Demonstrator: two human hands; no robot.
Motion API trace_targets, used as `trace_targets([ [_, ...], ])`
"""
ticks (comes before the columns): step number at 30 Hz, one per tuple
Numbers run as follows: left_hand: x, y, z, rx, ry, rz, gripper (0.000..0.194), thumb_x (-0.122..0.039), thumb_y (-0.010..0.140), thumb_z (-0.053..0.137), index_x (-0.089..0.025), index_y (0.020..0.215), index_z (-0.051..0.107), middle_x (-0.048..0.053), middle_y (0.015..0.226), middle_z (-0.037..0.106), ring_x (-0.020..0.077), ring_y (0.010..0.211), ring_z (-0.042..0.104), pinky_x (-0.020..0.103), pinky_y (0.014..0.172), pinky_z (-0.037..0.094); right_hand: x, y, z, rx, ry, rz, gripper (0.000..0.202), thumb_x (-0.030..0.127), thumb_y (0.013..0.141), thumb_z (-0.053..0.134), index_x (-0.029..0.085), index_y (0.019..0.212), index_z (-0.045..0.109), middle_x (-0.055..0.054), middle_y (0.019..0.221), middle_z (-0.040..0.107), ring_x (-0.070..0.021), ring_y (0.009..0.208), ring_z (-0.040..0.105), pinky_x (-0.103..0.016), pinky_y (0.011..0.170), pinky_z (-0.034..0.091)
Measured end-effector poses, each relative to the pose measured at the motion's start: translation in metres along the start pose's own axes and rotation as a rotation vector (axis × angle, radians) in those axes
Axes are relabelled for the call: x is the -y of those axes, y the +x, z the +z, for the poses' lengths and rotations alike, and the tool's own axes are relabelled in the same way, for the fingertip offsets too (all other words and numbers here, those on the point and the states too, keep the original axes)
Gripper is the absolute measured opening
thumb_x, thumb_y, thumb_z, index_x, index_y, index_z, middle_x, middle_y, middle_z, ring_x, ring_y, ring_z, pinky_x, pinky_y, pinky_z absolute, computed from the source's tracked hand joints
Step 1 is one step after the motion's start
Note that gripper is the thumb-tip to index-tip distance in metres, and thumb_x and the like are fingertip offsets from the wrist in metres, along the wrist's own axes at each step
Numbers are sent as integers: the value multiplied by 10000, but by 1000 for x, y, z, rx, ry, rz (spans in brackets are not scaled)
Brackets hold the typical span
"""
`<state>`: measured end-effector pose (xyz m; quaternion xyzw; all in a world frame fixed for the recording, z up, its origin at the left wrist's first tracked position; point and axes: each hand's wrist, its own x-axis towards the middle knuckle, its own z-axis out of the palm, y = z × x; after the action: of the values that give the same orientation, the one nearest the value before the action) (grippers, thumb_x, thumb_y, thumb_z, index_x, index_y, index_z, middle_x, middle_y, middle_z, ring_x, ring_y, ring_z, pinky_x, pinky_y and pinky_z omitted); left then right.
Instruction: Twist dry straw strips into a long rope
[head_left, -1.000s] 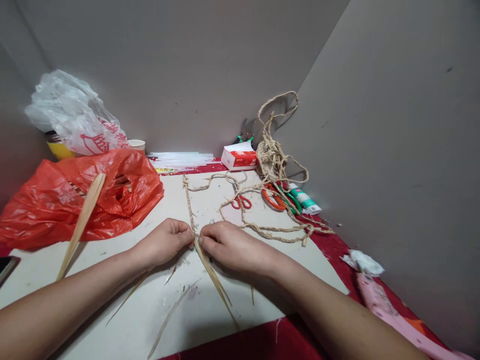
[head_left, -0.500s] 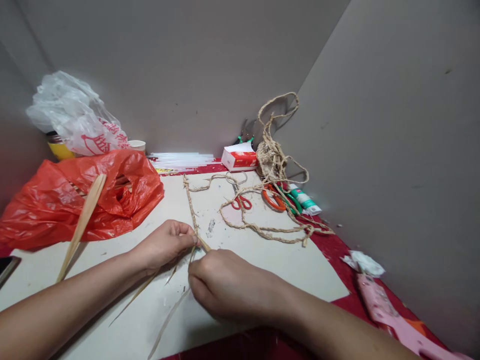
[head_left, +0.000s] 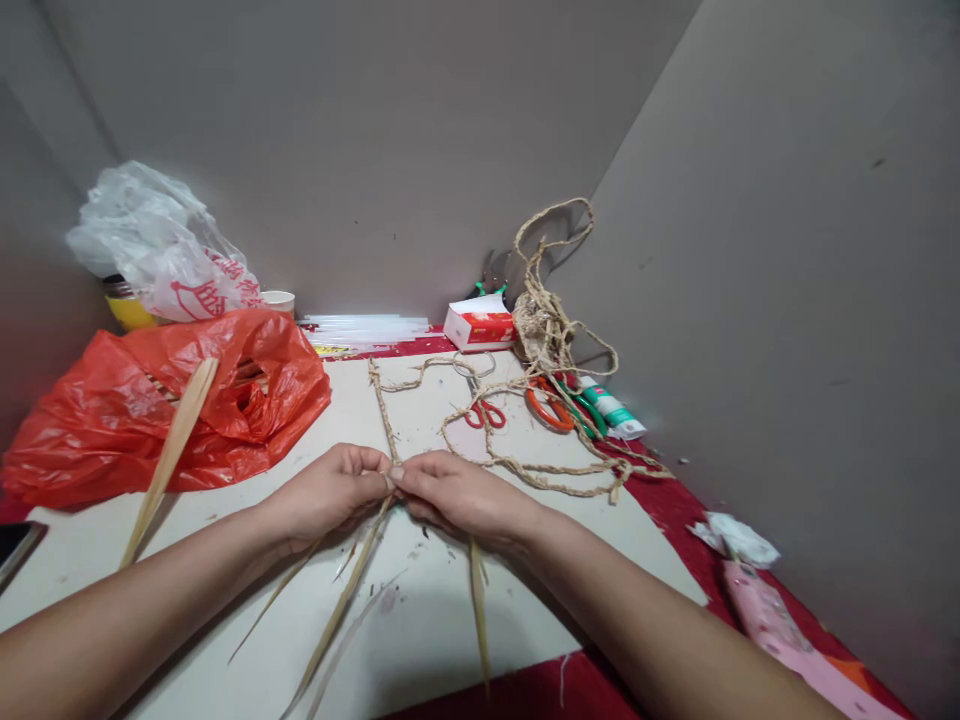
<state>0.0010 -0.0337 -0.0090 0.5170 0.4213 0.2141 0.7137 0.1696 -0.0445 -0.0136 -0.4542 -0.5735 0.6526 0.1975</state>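
A thin braided straw rope (head_left: 385, 415) runs toward me over the white board (head_left: 420, 620), and its near end is between my two hands. My left hand (head_left: 341, 488) pinches the braid between thumb and forefinger. Against it, fingertips meeting, my right hand (head_left: 457, 495) pinches the same spot. Loose straw strands (head_left: 352, 590) fan out from there: one under my left wrist, one straight toward me, and another strand (head_left: 478, 600) below my right hand. The exact crossing of strands is hidden by my fingers.
On the left, a red plastic bag (head_left: 90, 400) has a wide straw strip (head_left: 172, 450) leaning from it. Red-handled scissors (head_left: 484, 413), orange-handled scissors (head_left: 551, 405) and a tangled rope pile (head_left: 547, 330) lie at the right back. A pink object (head_left: 765, 610) is at the right edge.
My right hand has moved up and forward to meet my left hand at the braid. One strand now hangs below the right hand. My left hand stays about where it was.
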Motion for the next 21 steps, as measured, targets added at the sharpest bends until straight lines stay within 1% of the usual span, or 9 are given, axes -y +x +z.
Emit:
trace_targets([
  [2,0,0,0,20,52,9,227,-348,744,597,-152,634,565,-74,386,312,48,362,177,255,407,109,-1,-1,-1,7,-51,-24,350,397,890,402,148,666,506,65,484,317,-47,392,206,-204,379,137],
  [4,1,1,-1,58,123,27,218,-320,755,567,-134,643,588,-63,398,349,59,394,231,242,436,185,-2,0,-4,37,-98,-18,382,417,880,413,127,673,553,52,498,354,-44,401,234,-203,382,147],
  [7,5,1,-6,31,275,93,204,-313,752,551,-133,658,570,-46,497,411,74,478,304,224,483,249,-6,6,-7,70,-33,36,403,477,822,478,142,600,495,56,475,374,-35,377,226,-203,366,132],
  [10,6,-2,-9,-25,476,135,190,-300,777,491,-147,674,534,-49,552,386,78,510,304,213,472,242,-9,10,-5,79,65,112,408,499,772,522,164,556,434,78,417,336,-27,331,173,-214,344,75],
  [12,4,-6,-8,-63,612,155,206,-301,790,456,-157,654,516,-49,549,369,84,514,308,215,465,232,-10,11,-2,35,71,117,392,466,770,523,160,536,446,80,389,325,-24,315,164,-218,340,63],
  [14,-2,-11,-7,-102,749,177,234,-304,792,443,-166,611,498,-43,536,375,91,515,323,223,473,230,-10,11,1,-37,49,91,349,383,780,505,146,526,482,73,375,339,-21,310,182,-214,340,75],
  [17,-13,-19,-3,-146,923,192,264,-295,795,432,-173,566,483,-22,527,428,103,514,358,234,490,234,-10,10,5,-122,38,71,281,264,773,466,129,535,531,69,365,358,-16,304,202,-203,338,86],
  [19,-19,-24,1,-155,986,184,278,-296,809,410,-177,577,505,0,539,479,117,513,390,240,493,237,-9,10,7,-125,83,77,245,237,760,458,128,562,553,78,349,349,-19,291,187,-202,330,73],
  [21,-20,-29,8,-148,1031,175,297,-307,831,378,-181,626,553,31,580,544,137,523,437,246,506,259,-8,9,8,-108,156,84,229,241,748,467,142,551,528,87,328,331,-25,278,169,-203,318,63],
])
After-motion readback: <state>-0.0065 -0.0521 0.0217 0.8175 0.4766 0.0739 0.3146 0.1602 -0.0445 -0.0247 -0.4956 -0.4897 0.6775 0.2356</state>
